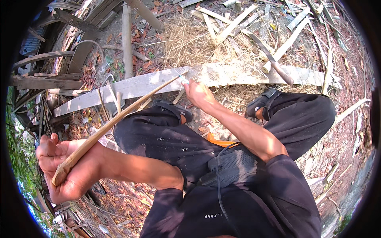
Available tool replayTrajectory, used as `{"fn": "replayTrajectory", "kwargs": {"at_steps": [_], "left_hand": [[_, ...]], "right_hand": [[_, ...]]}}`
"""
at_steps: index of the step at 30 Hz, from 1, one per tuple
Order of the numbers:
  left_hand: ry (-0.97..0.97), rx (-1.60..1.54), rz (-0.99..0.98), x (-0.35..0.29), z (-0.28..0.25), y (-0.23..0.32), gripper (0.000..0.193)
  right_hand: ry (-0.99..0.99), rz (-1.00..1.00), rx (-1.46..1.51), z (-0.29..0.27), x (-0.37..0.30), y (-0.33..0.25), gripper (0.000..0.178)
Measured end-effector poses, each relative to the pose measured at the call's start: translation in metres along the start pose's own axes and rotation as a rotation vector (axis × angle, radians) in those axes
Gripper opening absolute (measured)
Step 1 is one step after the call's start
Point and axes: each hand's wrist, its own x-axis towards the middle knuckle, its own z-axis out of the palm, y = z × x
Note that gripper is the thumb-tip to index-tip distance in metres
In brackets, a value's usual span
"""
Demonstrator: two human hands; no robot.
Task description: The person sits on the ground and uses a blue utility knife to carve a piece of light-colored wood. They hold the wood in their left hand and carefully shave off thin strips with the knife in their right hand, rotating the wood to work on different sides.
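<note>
A long tapered wooden stick slants up across the view from left to centre. Its thick end lies across the palm of my left hand, whose fingers are curled. The thin end reaches the plank beside my right hand. That hand is closed at the tip, pinching a thin pale-blue piece that looks like string or a strip; its exact kind is too small to tell. Further right, a long knife with a dark blade and wooden handle rests over the plank, apart from both hands.
Straw-like shavings heap behind the plank, with cut wooden strips among them. Old timber is stacked at the left. An orange object lies between my bent legs, near a black cord. Dry leaves cover the ground.
</note>
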Motion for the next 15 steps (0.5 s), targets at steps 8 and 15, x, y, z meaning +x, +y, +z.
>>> {"fn": "replayTrajectory", "kwargs": {"at_steps": [8,15], "left_hand": [[-0.020,-0.361,-0.151,0.001,-0.011,0.001,0.032],[0.005,-0.215,-0.137,-0.007,0.016,0.026,0.032]], "right_hand": [[0.059,-0.242,0.222,-0.023,-0.061,-0.054,0.040],[-0.038,-0.027,0.004,-0.031,-0.042,-0.024,0.041]]}}
